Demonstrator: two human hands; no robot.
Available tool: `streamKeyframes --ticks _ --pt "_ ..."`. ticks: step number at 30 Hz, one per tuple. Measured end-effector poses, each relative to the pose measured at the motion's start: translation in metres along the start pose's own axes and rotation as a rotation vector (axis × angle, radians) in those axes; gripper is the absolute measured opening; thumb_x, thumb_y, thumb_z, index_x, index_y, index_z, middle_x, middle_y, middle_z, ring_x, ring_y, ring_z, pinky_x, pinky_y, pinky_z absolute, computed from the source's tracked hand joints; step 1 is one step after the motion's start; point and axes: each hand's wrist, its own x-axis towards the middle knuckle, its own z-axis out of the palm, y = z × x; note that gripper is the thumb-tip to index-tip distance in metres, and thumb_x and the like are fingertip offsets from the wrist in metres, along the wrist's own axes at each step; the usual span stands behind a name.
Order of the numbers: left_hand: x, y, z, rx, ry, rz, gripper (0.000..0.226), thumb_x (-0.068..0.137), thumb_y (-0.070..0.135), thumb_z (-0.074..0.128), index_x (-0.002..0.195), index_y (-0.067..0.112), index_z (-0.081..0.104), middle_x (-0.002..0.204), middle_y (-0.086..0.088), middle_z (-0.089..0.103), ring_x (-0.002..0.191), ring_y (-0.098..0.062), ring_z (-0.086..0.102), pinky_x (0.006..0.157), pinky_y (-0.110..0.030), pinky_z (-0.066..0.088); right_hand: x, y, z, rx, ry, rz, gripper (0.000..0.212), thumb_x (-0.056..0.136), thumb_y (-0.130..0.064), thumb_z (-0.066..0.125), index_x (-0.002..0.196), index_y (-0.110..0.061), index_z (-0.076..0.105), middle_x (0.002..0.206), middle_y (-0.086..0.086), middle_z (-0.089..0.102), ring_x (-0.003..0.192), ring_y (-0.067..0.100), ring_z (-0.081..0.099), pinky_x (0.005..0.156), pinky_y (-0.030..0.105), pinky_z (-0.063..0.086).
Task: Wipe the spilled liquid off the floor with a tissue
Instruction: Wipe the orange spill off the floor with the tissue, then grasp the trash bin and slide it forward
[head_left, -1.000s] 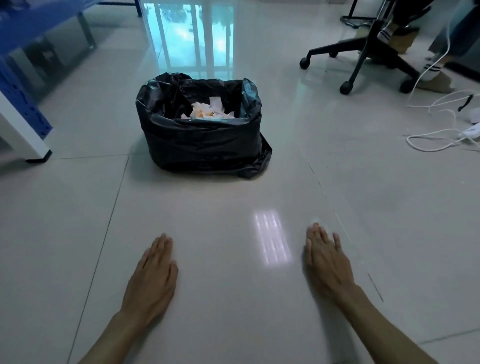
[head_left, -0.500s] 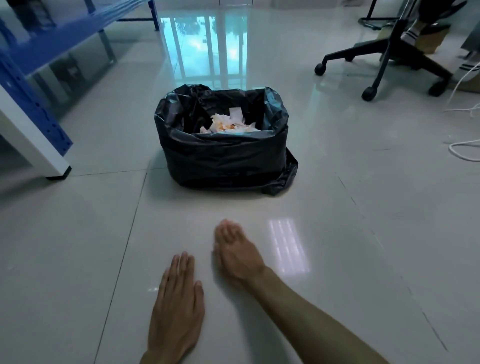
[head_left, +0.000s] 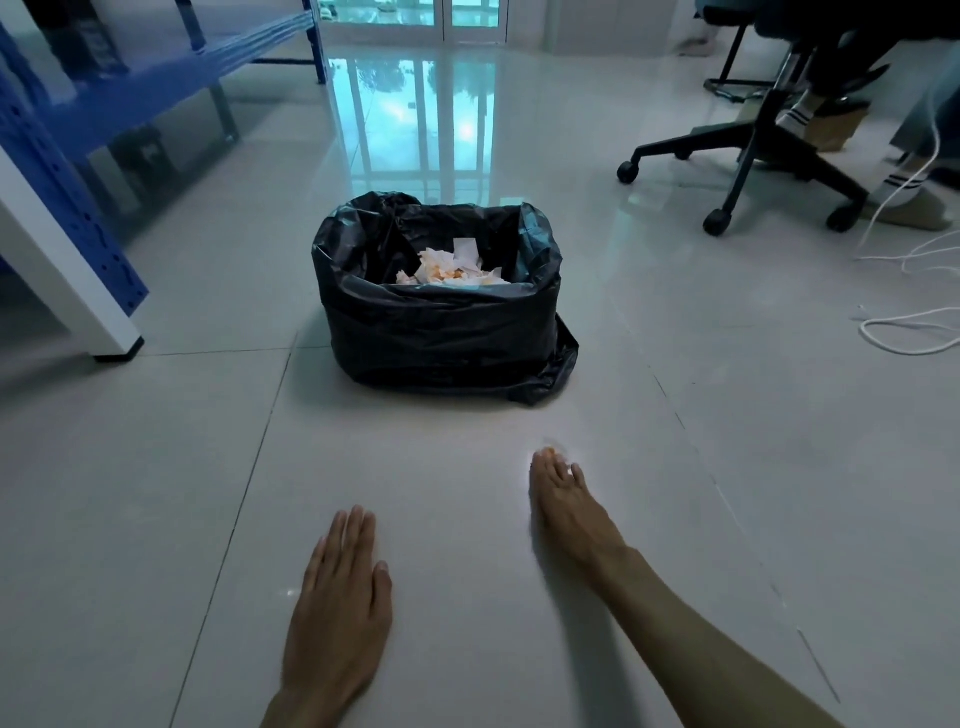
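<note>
Lower centre: we brace left hand (head_left: 337, 608) flat, fingers together, holding nothing; right hand (head_left: 566, 506) fingers narrow on tile floor (head_left: 156, 519), tissue indiscernible; press flat, sweep towards black-lined bin (head_left: 441, 332)

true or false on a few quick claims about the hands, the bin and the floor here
1. The left hand lies flat on the floor. True.
2. The bin is lined with a white bag. False: the bag is black.
3. Crumpled tissues with orange stains sit in the bin. True.
4. The right hand is inside the bin. False: it rests on the floor in front of it.
5. An office chair stands on the far right. True.
</note>
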Motion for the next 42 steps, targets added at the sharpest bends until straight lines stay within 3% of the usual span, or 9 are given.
streamKeyframes --ticks 4,8,11,13,15,19,23,35,42 --pt "0.000 0.000 -0.002 -0.018 -0.004 -0.005 0.064 0.094 0.044 0.010 0.154 0.020 0.009 0.162 0.009 0.006 0.148 -0.003 -0.003 0.118 -0.024 -0.003 0.001 -0.040 -0.003 0.163 -0.091 -0.036 0.062 0.095 0.004 0.037 0.151 -0.002 0.010 0.159 0.014 0.008 0.146 0.028 0.005 0.115 0.029 -0.003" --pt "0.001 0.000 0.001 -0.014 -0.025 -0.016 0.065 0.093 0.044 0.014 0.153 0.017 0.017 0.160 0.007 0.013 0.148 -0.007 0.005 0.117 -0.020 -0.006 0.008 -0.063 0.023 0.102 -0.087 -0.222 0.075 0.074 -0.005 0.005 0.146 0.005 0.026 0.152 0.025 0.027 0.140 0.037 0.026 0.112 0.046 -0.001" --pt "0.007 0.004 -0.012 -0.011 -0.004 -0.027 0.065 0.092 0.043 0.023 0.150 0.014 0.032 0.158 0.002 0.028 0.146 -0.010 0.019 0.115 -0.017 0.000 0.011 -0.055 0.021 0.054 -0.071 -0.172 0.071 0.070 0.005 0.023 0.137 0.004 0.046 0.141 0.022 0.047 0.129 0.034 0.046 0.107 0.052 0.018" --pt "0.016 0.009 -0.020 -0.065 -0.004 -0.031 0.060 0.096 0.041 0.027 0.153 0.021 0.022 0.161 0.006 0.017 0.148 -0.007 0.009 0.113 -0.018 0.001 0.010 -0.051 0.022 0.034 -0.050 -0.135 0.067 0.067 0.006 0.031 0.130 0.003 0.054 0.134 0.020 0.055 0.123 0.030 0.054 0.103 0.050 0.028" --pt "0.033 0.017 -0.032 -0.086 0.005 0.014 0.058 0.098 0.039 0.032 0.153 0.023 0.018 0.162 0.008 0.011 0.148 -0.006 0.005 0.115 -0.022 0.005 0.011 -0.049 0.024 0.041 -0.072 -0.106 0.065 0.069 0.008 0.042 0.133 0.001 0.052 0.138 0.018 0.052 0.126 0.028 0.051 0.106 0.046 0.026" --pt "0.099 0.033 -0.057 0.050 0.085 0.165 0.061 0.092 0.040 0.031 0.145 0.012 0.040 0.153 -0.007 0.038 0.143 -0.021 0.033 0.112 -0.032 0.024 0.015 -0.050 0.028 0.049 -0.090 -0.109 0.073 0.063 0.004 0.070 0.133 -0.004 0.052 0.138 0.011 0.053 0.127 0.021 0.051 0.107 0.034 0.030" --pt "0.173 0.061 -0.090 0.068 0.165 0.224 0.059 0.098 0.035 0.038 0.151 0.013 0.026 0.159 -0.009 0.027 0.148 -0.020 0.018 0.118 -0.033 0.017 0.015 -0.050 0.020 0.062 -0.099 -0.116 0.072 0.055 -0.004 0.078 0.125 -0.009 0.061 0.128 0.005 0.063 0.118 0.015 0.059 0.100 0.025 0.038" --pt "0.270 0.057 -0.106 -0.022 0.091 0.194 0.062 0.096 0.016 0.052 0.151 0.020 0.023 0.159 -0.004 0.024 0.149 -0.023 0.008 0.116 -0.063 0.009 0.031 -0.039 0.019 0.167 0.027 -0.112 0.066 0.077 0.007 0.055 0.137 -0.019 0.046 0.147 0.001 0.046 0.133 0.022 0.044 0.106 0.031 0.035" --pt "0.278 0.052 -0.105 -0.069 0.108 0.181 0.059 0.090 0.018 0.061 0.144 0.013 0.036 0.146 -0.010 0.040 0.142 -0.025 0.022 0.113 -0.053 0.028 0.030 -0.043 0.003 0.249 -0.024 -0.117 0.065 0.088 0.014 0.045 0.147 -0.013 0.036 0.154 0.006 0.030 0.142 0.025 0.028 0.113 0.032 0.022"
